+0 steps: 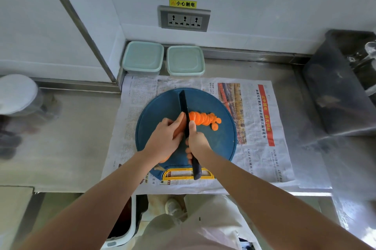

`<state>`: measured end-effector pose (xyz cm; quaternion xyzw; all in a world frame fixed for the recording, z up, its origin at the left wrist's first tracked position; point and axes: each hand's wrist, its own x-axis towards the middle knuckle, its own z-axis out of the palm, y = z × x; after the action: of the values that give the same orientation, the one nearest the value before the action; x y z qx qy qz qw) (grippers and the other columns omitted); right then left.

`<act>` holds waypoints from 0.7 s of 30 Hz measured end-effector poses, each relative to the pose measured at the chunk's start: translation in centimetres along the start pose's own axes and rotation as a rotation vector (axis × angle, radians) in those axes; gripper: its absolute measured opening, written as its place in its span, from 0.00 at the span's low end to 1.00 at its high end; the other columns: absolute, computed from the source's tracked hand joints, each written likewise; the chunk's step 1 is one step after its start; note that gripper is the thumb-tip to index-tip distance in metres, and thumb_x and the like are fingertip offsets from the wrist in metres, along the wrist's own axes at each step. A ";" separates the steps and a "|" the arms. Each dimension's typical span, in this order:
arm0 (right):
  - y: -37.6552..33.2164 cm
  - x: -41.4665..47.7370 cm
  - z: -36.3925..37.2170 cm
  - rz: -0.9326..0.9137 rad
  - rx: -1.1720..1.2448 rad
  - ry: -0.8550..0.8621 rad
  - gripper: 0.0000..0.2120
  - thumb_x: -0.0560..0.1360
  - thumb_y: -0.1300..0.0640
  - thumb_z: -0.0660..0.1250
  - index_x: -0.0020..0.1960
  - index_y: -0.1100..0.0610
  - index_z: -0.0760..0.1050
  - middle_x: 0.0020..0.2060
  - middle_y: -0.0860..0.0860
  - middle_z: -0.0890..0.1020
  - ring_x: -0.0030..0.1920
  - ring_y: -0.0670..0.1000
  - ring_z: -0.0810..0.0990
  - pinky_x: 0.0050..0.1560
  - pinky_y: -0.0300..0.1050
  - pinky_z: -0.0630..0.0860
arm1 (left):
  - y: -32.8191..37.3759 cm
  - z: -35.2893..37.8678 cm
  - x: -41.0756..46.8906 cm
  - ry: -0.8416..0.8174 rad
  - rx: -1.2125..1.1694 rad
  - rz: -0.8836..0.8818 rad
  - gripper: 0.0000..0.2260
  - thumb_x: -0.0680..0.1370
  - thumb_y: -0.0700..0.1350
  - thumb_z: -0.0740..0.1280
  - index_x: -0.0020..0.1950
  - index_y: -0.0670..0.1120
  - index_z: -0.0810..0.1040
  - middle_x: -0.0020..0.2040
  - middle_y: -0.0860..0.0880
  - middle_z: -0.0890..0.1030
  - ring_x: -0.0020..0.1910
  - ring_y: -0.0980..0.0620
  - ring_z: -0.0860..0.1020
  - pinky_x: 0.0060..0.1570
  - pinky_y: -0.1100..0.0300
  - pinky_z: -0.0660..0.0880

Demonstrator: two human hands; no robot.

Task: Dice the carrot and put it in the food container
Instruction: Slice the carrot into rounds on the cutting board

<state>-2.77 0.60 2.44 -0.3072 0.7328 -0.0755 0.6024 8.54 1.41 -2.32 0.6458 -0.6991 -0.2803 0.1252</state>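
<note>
A round blue cutting board [219,141] with a yellow handle lies on newspaper. My left hand [164,137] grips the uncut part of an orange carrot [180,127], which it mostly hides. My right hand [198,143] holds a black knife [184,107] by its handle, thumb along the spine, the blade standing across the carrot. A row of several round carrot slices [204,118] leans to the right of the blade. Two lidded pale-green food containers [143,58] [185,60] stand at the back by the wall.
The newspaper [256,127] covers a steel counter [81,137]. A sink [350,86] lies at the right. A blurred white jar [18,95] stands at the far left. A wall socket [184,19] sits above the containers. A bin [124,223] stands below the counter's front edge.
</note>
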 end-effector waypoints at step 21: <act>0.3 -1.6 -2.8 -0.076 -0.018 -0.041 0.30 0.78 0.33 0.46 0.37 0.57 0.67 0.27 0.52 0.70 0.25 0.50 0.67 0.31 0.41 0.70 | 0.2 -0.2 0.0 0.035 -0.018 -0.067 0.26 0.82 0.52 0.57 0.78 0.57 0.49 0.61 0.44 0.70 0.51 0.53 0.73 0.48 0.67 0.70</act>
<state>-5.33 1.03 4.38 -0.3419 0.7086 -0.0853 0.6113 8.46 1.37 -1.99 0.6722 -0.6723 -0.2795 0.1338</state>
